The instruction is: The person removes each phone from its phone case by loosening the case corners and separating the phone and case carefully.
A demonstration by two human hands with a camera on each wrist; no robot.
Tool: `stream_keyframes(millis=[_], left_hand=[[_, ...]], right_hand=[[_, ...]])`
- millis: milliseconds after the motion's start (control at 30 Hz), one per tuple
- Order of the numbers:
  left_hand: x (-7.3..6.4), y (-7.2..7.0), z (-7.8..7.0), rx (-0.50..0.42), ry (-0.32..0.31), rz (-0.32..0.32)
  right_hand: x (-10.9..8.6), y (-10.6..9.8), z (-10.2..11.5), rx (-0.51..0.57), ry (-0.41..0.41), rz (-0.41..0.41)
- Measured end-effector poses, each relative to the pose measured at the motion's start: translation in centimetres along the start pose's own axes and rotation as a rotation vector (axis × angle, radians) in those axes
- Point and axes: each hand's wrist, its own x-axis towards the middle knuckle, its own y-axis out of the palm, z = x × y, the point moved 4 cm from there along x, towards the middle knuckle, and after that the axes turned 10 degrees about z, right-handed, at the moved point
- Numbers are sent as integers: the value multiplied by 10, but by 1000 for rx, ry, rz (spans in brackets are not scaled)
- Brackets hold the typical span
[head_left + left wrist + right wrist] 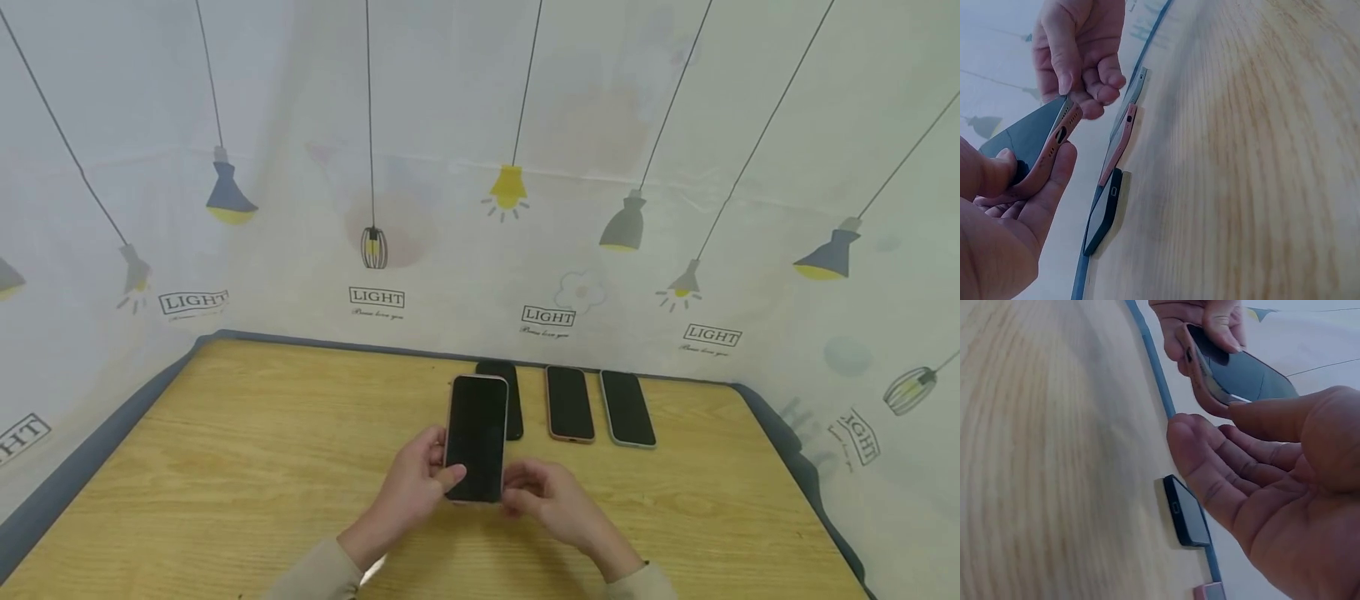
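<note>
My left hand (412,477) grips a dark-screened phone (480,429) upright above the table, thumb on the lower left of the screen and fingers behind. The phone sits in a pink case (1040,172). At one lower corner, the right wrist view shows a strip of the phone's pale metal edge (1213,384) standing out from the case. My right hand (558,504) is at that lower right corner, palm turned up. Its thumb tip touches the corner, while the other fingers bend loosely below, apart from the case in the right wrist view.
Behind the held phone, a black phone (514,408) lies on the wooden table (262,450). To its right are a phone in a pink case (570,404) and one in a pale case (628,408). A lamp-printed curtain (442,142) hangs along the table's far edge.
</note>
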Motion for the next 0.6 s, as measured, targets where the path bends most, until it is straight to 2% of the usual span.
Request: stream_keyframes(millis=[333,600], left_hand=[[1,0,1,13,13,9],[1,2,1,50,23,27]], right_hand=[[-1,5,6,-149,-1,53],[2,11,10,-218,-2,-7]])
